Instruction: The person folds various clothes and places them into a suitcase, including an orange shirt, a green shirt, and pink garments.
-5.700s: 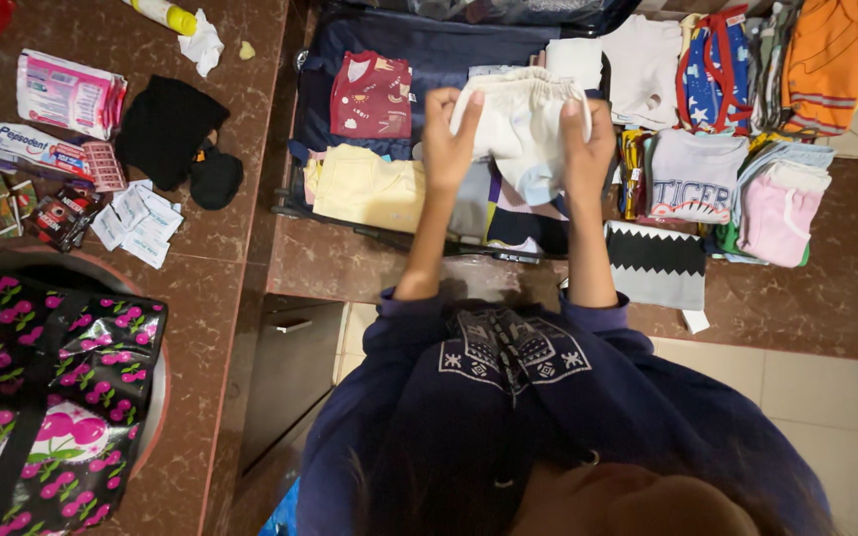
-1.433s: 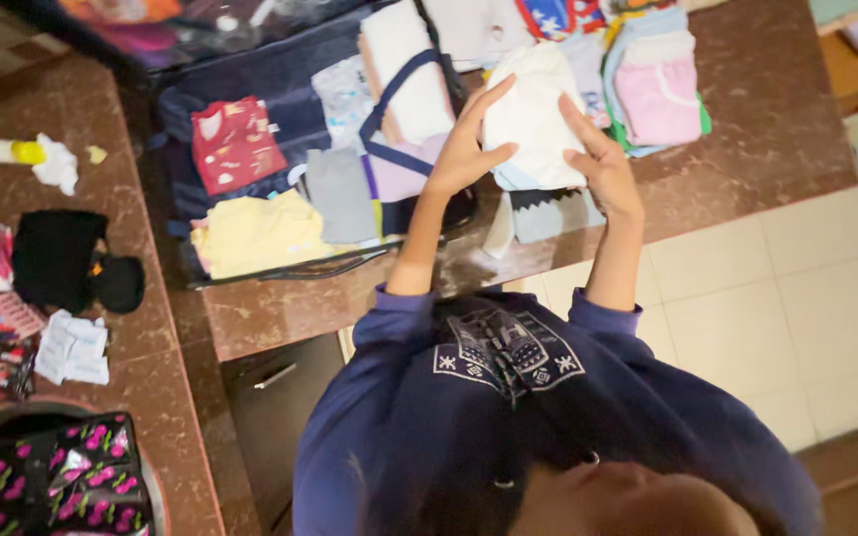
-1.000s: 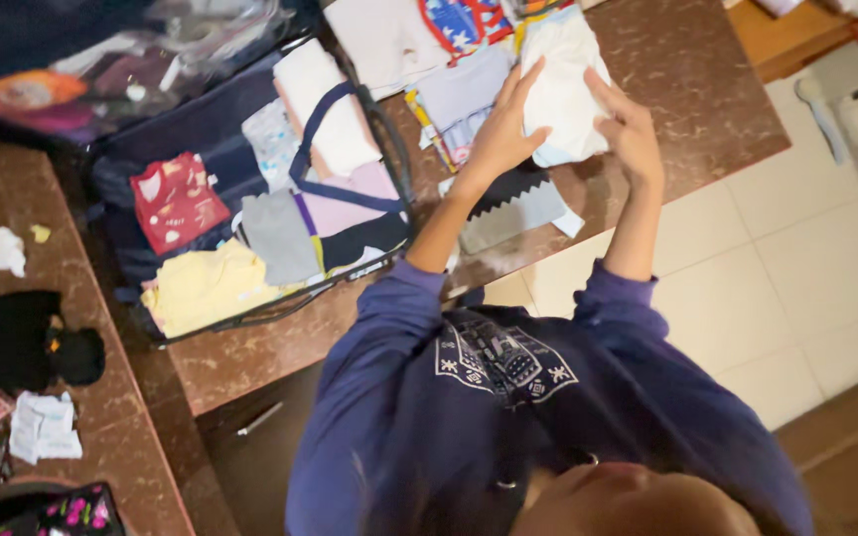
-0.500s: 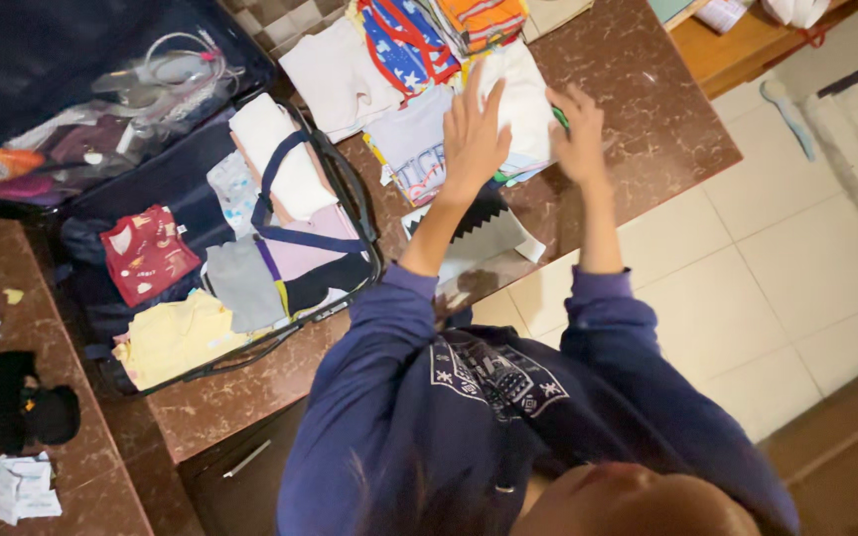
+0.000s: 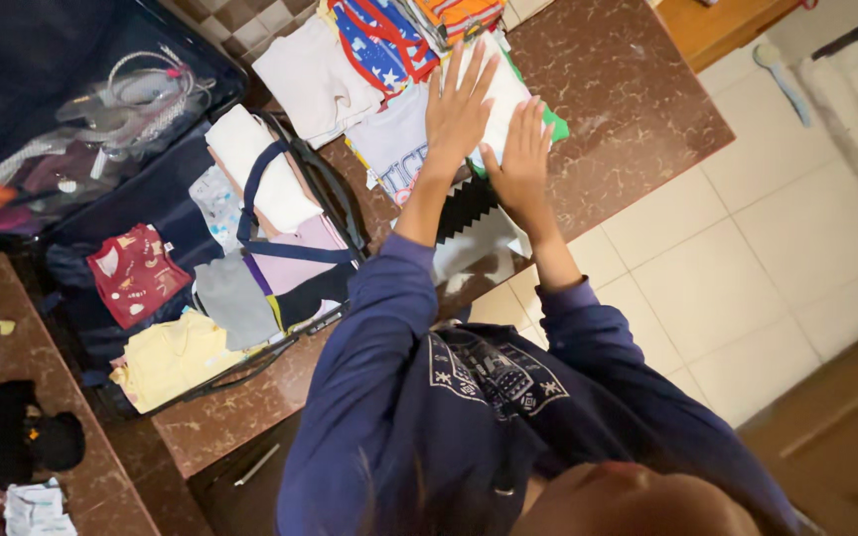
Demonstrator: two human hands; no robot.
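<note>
My left hand (image 5: 456,111) lies flat with fingers spread on a folded white garment (image 5: 504,91), which sits atop a stack of folded clothes on the brown stone counter (image 5: 618,109). My right hand (image 5: 520,167) rests palm down at the near edge of the same stack, fingers together. A grey printed shirt (image 5: 392,149) lies just left of my left hand. A grey cloth with a black zigzag band (image 5: 469,223) sits under my forearms. Neither hand grips anything.
An open dark blue suitcase (image 5: 111,228) holds folded clothes: red (image 5: 131,283), yellow (image 5: 176,355), grey (image 5: 230,298) and white under straps (image 5: 255,169). More folded stacks (image 5: 379,45) line the counter's far side. Black items (image 5: 12,437) lie left. Tiled floor (image 5: 747,268) is to the right.
The folded white garment has gone from held between both hands down onto the stack at the right. Both hands now press flat on it. The view swung right.
</note>
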